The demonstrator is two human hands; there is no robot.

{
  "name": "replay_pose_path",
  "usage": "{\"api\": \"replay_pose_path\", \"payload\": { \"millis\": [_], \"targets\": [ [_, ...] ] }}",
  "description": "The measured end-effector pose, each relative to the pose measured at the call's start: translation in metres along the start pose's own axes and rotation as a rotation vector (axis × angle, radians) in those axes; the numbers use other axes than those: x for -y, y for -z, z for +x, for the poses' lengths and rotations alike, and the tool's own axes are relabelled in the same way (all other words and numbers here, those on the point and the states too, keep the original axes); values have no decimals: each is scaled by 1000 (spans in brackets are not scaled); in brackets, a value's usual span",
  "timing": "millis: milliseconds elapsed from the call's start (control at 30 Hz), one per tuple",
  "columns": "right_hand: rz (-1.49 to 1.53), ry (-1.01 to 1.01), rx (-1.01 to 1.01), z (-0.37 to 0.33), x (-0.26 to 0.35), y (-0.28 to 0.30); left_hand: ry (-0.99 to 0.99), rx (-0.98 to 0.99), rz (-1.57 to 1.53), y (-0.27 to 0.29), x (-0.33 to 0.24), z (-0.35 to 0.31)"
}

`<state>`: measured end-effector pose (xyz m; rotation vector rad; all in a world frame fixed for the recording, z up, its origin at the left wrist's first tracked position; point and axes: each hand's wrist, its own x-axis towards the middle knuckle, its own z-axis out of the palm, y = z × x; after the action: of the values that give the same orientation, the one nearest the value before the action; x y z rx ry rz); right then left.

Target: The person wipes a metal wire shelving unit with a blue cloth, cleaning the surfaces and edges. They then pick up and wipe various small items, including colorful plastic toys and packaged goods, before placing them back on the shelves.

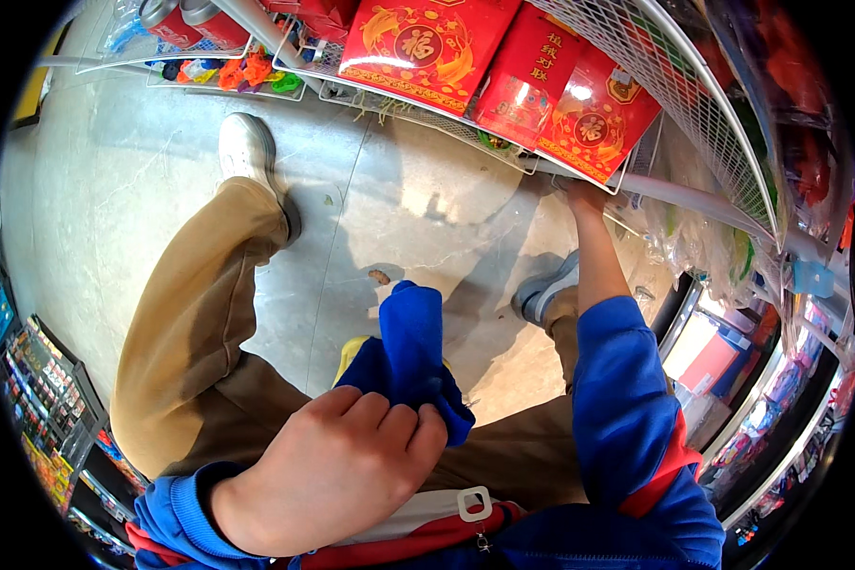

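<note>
My left hand point(347, 465) is closed around a bunched blue cloth point(410, 332), above my lap. One end of the cloth sticks up past the fingers, and a fold hangs out on the right. My right arm stretches forward to a wire shelf rack, where my right hand point(585, 194) meets the lower front edge below the red packets. Its fingers are hidden by the rack and packets, so their grip does not show. Flat red packets with gold prints point(423, 47) lie on that shelf, beside a narrower red packet point(527, 81).
Red cans point(169, 21) stand on the rack at upper left, above small colourful items point(247, 68). Wire mesh point(679, 85) and clear plastic bags point(693, 214) line the right. Something yellow point(351, 353) shows behind the cloth. Stocked shelves point(52, 380) rise at far left.
</note>
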<state>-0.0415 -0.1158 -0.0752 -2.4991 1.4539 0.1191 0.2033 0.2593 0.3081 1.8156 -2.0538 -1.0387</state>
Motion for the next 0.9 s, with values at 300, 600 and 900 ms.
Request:
{"api": "replay_pose_path", "payload": {
  "millis": [300, 600, 900],
  "targets": [
    [66, 278, -88, 31, -4, -4, 12, 39, -9, 4, 0, 5],
    [116, 500, -129, 34, -3, -15, 41, 43, -39, -2, 6, 9],
    [124, 552, -150, 33, 2, -5, 72, 42, -29, -5, 3, 13]
  ]
}}
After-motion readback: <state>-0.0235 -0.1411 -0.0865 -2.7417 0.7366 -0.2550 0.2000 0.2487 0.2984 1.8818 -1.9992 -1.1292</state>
